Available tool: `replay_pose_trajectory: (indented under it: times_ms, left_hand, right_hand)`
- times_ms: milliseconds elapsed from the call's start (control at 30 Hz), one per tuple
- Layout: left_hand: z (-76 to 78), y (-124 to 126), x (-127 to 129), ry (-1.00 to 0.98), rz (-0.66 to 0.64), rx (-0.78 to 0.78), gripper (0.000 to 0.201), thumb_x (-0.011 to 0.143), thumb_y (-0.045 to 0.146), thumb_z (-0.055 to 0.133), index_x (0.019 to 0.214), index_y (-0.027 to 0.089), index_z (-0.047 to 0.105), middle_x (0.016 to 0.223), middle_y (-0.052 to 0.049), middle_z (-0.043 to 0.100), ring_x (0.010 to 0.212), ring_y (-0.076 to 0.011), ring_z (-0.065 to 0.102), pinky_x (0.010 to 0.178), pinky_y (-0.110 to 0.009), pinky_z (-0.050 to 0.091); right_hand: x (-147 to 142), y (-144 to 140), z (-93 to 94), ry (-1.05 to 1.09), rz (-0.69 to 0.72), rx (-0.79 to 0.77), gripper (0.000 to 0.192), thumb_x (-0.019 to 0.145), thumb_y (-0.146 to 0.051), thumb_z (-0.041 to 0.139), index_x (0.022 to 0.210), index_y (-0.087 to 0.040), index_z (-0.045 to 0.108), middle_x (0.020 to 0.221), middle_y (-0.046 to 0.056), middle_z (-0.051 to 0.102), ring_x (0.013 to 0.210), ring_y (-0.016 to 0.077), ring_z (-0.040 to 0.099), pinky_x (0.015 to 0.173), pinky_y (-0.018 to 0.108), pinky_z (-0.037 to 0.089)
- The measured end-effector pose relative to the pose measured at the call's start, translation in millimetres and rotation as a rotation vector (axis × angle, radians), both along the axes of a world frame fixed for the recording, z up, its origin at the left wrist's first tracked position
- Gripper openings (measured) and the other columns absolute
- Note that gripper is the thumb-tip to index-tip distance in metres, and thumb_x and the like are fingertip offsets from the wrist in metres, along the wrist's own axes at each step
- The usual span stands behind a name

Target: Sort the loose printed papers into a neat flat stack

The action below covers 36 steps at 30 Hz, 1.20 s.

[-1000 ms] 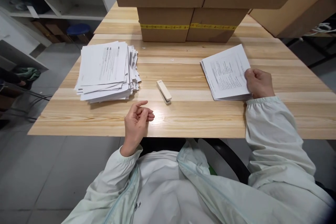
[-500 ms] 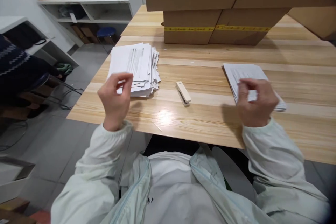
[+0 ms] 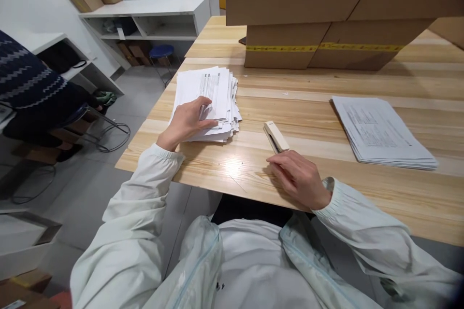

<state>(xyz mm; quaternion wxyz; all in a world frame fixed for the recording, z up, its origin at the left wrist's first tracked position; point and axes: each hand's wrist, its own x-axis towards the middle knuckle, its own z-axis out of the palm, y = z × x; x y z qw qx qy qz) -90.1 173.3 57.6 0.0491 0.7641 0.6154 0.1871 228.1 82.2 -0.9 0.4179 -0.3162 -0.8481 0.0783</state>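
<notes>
My left hand [image 3: 187, 122] lies on the near corner of a loose pile of printed sheets [image 3: 212, 99] at the table's left, thumb on the top sheet and fingers at its edge. My right hand [image 3: 298, 177] rests flat on the wooden table [image 3: 297, 101], fingers spread, just below a cream stapler [image 3: 276, 136] and close to touching it. It holds nothing. A second, neater stack of printed papers [image 3: 380, 130] lies at the right, apart from both hands.
Cardboard boxes [image 3: 326, 14] with yellow tape stand stacked at the back of the table. Another person in a dark patterned sweater [image 3: 25, 82] sits at the left. White shelves [image 3: 152, 14] and a blue stool [image 3: 162, 51] stand behind.
My right hand left the right stack and came down beside the stapler. My left hand rose, then reached over onto the left pile. The view swung left.
</notes>
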Motion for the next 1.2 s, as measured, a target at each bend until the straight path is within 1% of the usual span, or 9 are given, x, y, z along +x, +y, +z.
replay_pose_trajectory:
  times_ms: [100, 300, 400, 500, 667, 800, 1000, 1100, 1200]
  left_hand:
    - [6.6, -0.4, 8.7, 0.053, 0.011, -0.039, 0.051, 0.076, 0.045, 0.078, 0.116, 0.021, 0.057, 0.096, -0.006, 0.069, 0.090, -0.0269, 0.065, 0.078, -0.033, 0.042]
    - [14.7, -3.3, 31.8, 0.204, 0.046, -0.078, 0.047, 0.087, 0.045, 0.069, 0.121, 0.017, 0.053, 0.117, -0.015, 0.066, 0.098, -0.0313, 0.065, 0.084, -0.038, 0.041]
    - [13.4, -1.4, 27.9, 0.202, 0.020, -0.063, 0.045, 0.090, 0.049, 0.065, 0.121, 0.019, 0.053, 0.114, -0.013, 0.068, 0.098, -0.0307, 0.066, 0.081, -0.037, 0.040]
    - [10.7, 2.2, 19.2, 0.187, -0.002, -0.032, 0.046, 0.087, 0.053, 0.068, 0.119, 0.023, 0.054, 0.111, -0.009, 0.071, 0.098, -0.0298, 0.067, 0.078, -0.034, 0.039]
    - [7.8, 6.1, 12.5, 0.155, -0.007, 0.005, 0.043, 0.085, 0.051, 0.071, 0.116, 0.024, 0.058, 0.108, -0.008, 0.073, 0.095, -0.0288, 0.068, 0.075, -0.033, 0.037]
    - [8.1, 3.6, 14.7, 0.163, 0.006, -0.002, 0.039, 0.086, 0.045, 0.072, 0.115, 0.024, 0.059, 0.111, -0.009, 0.072, 0.092, -0.0282, 0.067, 0.075, -0.033, 0.038]
    - [7.4, -1.7, 23.9, 0.307, 0.022, -0.052, 0.047, 0.087, 0.054, 0.068, 0.119, 0.021, 0.059, 0.112, -0.014, 0.069, 0.086, -0.0292, 0.067, 0.070, -0.032, 0.038]
    - [6.0, -0.9, 26.0, 0.330, 0.027, -0.027, 0.042, 0.090, 0.054, 0.064, 0.116, 0.021, 0.059, 0.107, -0.012, 0.070, 0.083, -0.0275, 0.067, 0.069, -0.031, 0.037]
    - [5.3, 0.4, 23.7, 0.290, 0.029, 0.010, 0.038, 0.093, 0.053, 0.060, 0.115, 0.022, 0.061, 0.104, -0.010, 0.071, 0.081, -0.0255, 0.066, 0.069, -0.031, 0.037]
  right_hand:
    - [-1.5, 0.9, -0.7, -0.027, -0.004, -0.012, 0.015, 0.093, -0.011, 0.058, 0.102, -0.020, 0.065, 0.084, 0.006, 0.072, 0.075, 0.0170, 0.065, 0.068, 0.031, 0.052]
    - [1.6, 1.9, -4.1, -0.027, -0.024, -0.036, 0.016, 0.093, -0.010, 0.058, 0.103, -0.020, 0.065, 0.087, 0.006, 0.072, 0.078, 0.0175, 0.067, 0.070, 0.031, 0.052]
    - [2.0, 1.2, -4.2, -0.037, -0.032, -0.049, 0.016, 0.093, -0.010, 0.058, 0.104, -0.020, 0.064, 0.087, 0.007, 0.072, 0.079, 0.0177, 0.067, 0.070, 0.031, 0.052]
    - [1.8, 0.5, -3.2, -0.036, -0.026, -0.053, 0.016, 0.092, -0.009, 0.060, 0.104, -0.020, 0.064, 0.087, 0.007, 0.072, 0.079, 0.0177, 0.067, 0.070, 0.031, 0.052]
    - [2.1, 0.2, -2.7, -0.044, -0.030, -0.055, 0.017, 0.092, -0.009, 0.060, 0.103, -0.020, 0.064, 0.087, 0.006, 0.073, 0.077, 0.0176, 0.067, 0.069, 0.031, 0.052]
    - [2.4, 0.2, -2.9, -0.042, -0.027, -0.049, 0.017, 0.091, -0.008, 0.061, 0.104, -0.019, 0.064, 0.087, 0.006, 0.072, 0.077, 0.0175, 0.067, 0.070, 0.030, 0.052]
    - [0.9, -0.3, -1.7, -0.035, -0.021, -0.062, 0.018, 0.091, -0.009, 0.062, 0.104, -0.020, 0.065, 0.085, 0.005, 0.072, 0.075, 0.0170, 0.068, 0.069, 0.030, 0.052]
    - [0.1, -0.2, -0.9, -0.029, -0.019, -0.059, 0.017, 0.091, -0.010, 0.062, 0.103, -0.021, 0.066, 0.084, 0.005, 0.072, 0.073, 0.0171, 0.068, 0.067, 0.029, 0.052]
    - [-0.4, 0.1, -0.2, -0.024, -0.018, -0.057, 0.017, 0.091, -0.010, 0.062, 0.103, -0.020, 0.065, 0.084, 0.005, 0.072, 0.073, 0.0167, 0.068, 0.067, 0.029, 0.052]
